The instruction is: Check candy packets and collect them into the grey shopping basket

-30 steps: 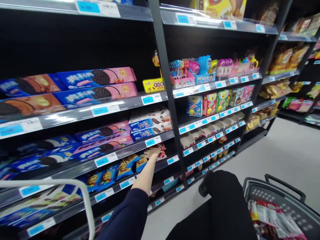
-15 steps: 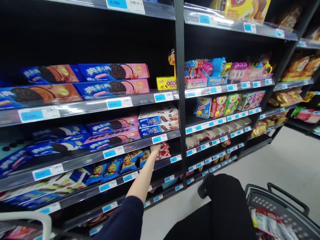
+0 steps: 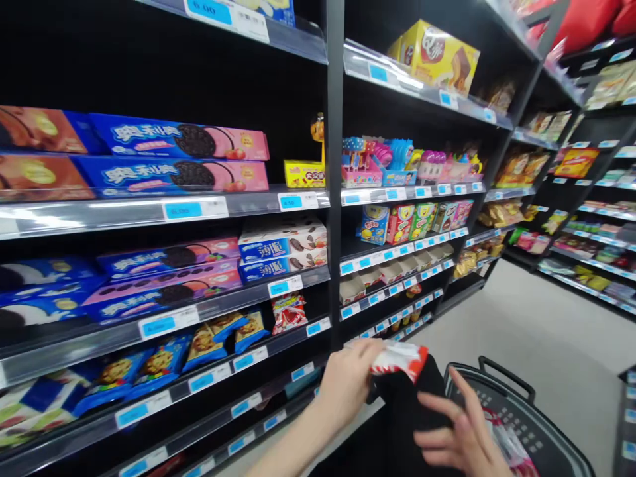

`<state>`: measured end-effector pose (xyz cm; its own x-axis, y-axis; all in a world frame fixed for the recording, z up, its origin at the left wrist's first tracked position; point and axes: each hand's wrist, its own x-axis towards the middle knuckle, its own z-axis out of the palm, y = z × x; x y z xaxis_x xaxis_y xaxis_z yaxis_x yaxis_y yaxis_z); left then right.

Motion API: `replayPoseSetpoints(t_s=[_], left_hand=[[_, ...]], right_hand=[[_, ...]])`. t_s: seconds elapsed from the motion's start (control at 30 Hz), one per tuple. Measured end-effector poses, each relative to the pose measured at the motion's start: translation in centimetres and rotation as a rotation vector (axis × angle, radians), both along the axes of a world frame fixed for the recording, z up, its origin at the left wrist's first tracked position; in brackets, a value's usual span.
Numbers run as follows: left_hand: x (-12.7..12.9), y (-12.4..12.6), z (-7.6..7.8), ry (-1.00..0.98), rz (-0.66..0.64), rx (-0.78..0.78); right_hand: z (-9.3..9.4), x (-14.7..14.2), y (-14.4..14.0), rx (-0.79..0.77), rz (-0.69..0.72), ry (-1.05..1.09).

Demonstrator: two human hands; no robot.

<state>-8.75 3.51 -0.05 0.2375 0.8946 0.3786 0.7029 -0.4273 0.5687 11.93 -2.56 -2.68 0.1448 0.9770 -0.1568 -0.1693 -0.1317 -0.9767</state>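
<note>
My left hand [image 3: 348,383] is shut on a red and white snack packet [image 3: 399,358], held low in front of me above a black shape [image 3: 397,417]. Just to its right, my right hand [image 3: 460,434] has its fingers spread and holds nothing; its fingertips are close to the packet. A dark grey shopping basket [image 3: 521,397] sits under and right of the right hand, with packets inside. More red and white packets [image 3: 289,311] stand on the shelf where the blue cookie bags [image 3: 218,331] are.
Black shelving [image 3: 334,199] with blue price tags fills the left and centre, stocked with blue and pink cookie boxes [image 3: 179,156] and candy toys [image 3: 397,159]. A grey floor aisle [image 3: 536,331] runs to the right, with further shelves [image 3: 596,218] beyond it.
My left hand has pulled back from the shelf with a red and white packet in it and come down in front of me. My right hand has come into view beside it.
</note>
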Motion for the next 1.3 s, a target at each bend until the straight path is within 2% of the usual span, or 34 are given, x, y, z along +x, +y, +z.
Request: replayPoseSetpoints(t_s=[0.1, 0.17, 0.2, 0.27, 0.33, 0.4, 0.53, 0.63, 0.7, 0.73, 0.77, 0.83, 0.93, 1.0, 1.07, 1.13, 1.2, 1.3], left_hand=[[4.5, 0.3, 2.8, 0.125, -0.106, 0.559], [6.5, 0.6, 4.8, 0.099, -0.172, 0.770], [7.3, 0.6, 5.9, 0.068, -0.219, 0.797], [8.1, 0.4, 7.8, 0.003, -0.346, 0.691], [8.2, 0.0, 9.2, -0.031, -0.500, 0.434], [7.9, -0.2, 9.8, -0.097, -0.591, 0.205], [7.8, 0.3, 8.9, -0.235, -0.567, -0.066], [8.7, 1.0, 7.8, -0.303, -0.730, -0.406], [9.7, 1.4, 7.2, -0.479, -0.808, -0.594], [10.3, 1.5, 6.8, -0.600, -0.811, -0.641], [11.0, 1.7, 6.5, -0.733, -0.789, -0.656], [12.2, 1.8, 5.9, -1.016, -0.665, -0.633], [14.0, 1.5, 5.1, -1.378, -0.425, -0.600], [15.0, 0.9, 4.9, -1.521, -0.332, -0.606], [15.7, 0.2, 4.8, -1.599, -0.299, -0.620], [16.1, -0.3, 4.7, -1.620, -0.331, -0.648], [16.1, -0.3, 4.8, -1.587, -0.379, -0.657], [15.1, 0.4, 5.0, -1.490, -0.416, -0.582]], right_hand=[[5.5, -1.5, 1.8, 0.184, -0.072, 0.202], [7.6, -1.0, 2.1, 0.332, -0.187, 0.210], [8.1, -0.4, 2.1, 0.399, -0.252, 0.189], [8.1, 1.0, 1.6, 0.500, -0.361, 0.137], [7.4, 2.5, 0.8, 0.552, -0.426, 0.084], [6.6, 3.6, -0.3, 0.548, -0.462, 0.012], [6.0, 4.6, -2.1, 0.467, -0.385, -0.079], [5.8, 5.0, -2.1, 0.428, -0.306, -0.050], [5.5, 5.2, -1.6, 0.439, -0.348, -0.003], [5.4, 5.3, -1.3, 0.462, -0.382, 0.025], [5.3, 5.4, -0.9, 0.494, -0.415, 0.047], [5.1, 5.3, -0.4, 0.572, -0.444, 0.050], [4.9, 4.5, 0.0, 0.626, -0.357, 0.021], [4.7, 4.0, 0.2, 0.624, -0.303, 0.035], [4.1, 4.0, 0.6, 0.625, -0.340, 0.023], [3.2, 4.6, 1.0, 0.635, -0.413, -0.042], [2.5, 5.6, 1.2, 0.644, -0.476, -0.103], [1.8, 6.9, 1.0, 0.716, -0.555, -0.130]])
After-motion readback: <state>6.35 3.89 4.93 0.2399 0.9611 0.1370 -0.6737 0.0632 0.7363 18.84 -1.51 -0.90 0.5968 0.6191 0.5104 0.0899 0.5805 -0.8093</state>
